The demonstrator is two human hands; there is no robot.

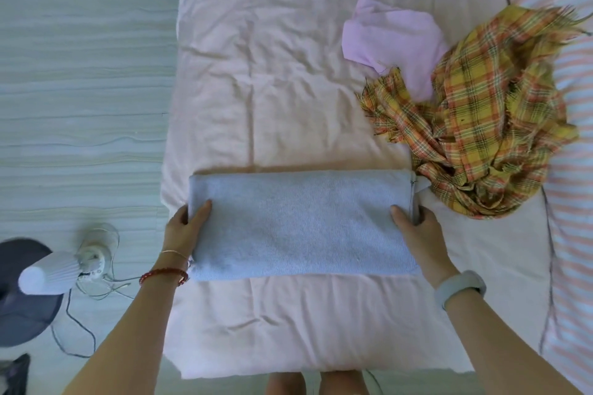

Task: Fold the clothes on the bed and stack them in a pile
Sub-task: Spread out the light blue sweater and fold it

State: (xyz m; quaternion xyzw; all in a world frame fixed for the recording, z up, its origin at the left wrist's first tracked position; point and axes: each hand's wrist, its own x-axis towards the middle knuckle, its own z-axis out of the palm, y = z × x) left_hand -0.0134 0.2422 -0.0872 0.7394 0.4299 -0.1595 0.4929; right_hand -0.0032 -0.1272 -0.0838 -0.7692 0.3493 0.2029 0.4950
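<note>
A light blue knit garment (301, 224), folded into a long flat rectangle with a fine ribbed texture, lies across the near part of the bed (256, 74), whose pale pink cover is soft and creased with shallow wrinkles; the left hand (186, 228) grips the garment's left short end, thumb lying on top and fingers tucked round the edge; the right hand (417, 228) grips the right short end in the same way, thumb on top of the knit, fingers curled behind the fold. A thin gold bangle and a red beaded bracelet (163, 276) sit on the left wrist; a grey band (460, 287) wraps the right wrist. Further up the bed and to the right, a crumpled yellow plaid scarf (481, 125) with orange and green checks and frayed fringe lies in a loose heap, its lower edge just beside the blue garment's right end; a smooth lilac cloth (394, 42) lies partly under it. A pink and white striped cover (571, 170) runs along the right; a small white fan (64, 269) stands on the pale floor at the left.
</note>
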